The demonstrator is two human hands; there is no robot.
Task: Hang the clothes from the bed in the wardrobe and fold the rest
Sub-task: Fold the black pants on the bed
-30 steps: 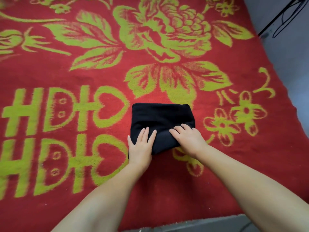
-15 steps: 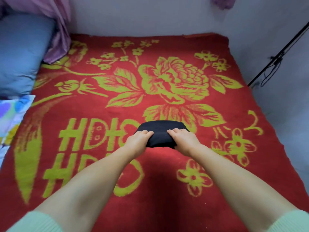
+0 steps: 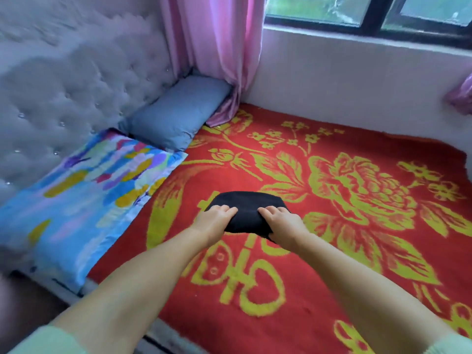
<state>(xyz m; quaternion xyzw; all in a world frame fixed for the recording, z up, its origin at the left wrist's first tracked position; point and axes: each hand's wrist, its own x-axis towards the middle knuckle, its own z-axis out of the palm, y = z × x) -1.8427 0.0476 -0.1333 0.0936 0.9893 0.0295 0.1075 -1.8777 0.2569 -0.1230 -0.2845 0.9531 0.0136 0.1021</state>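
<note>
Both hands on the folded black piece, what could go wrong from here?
1. Both hands, left hand and right hand, grip only the near edge of the folded black garment; its far layers hang unsupported and may fall open.
2. No wardrobe or pile of folded clothes is in view; setting it down on the red blanket could loosen the fold.

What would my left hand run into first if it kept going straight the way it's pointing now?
Probably nothing close: the left hand, gripping the folded black cloth, points up the red blanket, toward the blue pillow or the pink curtain. Depth is unclear.
</note>
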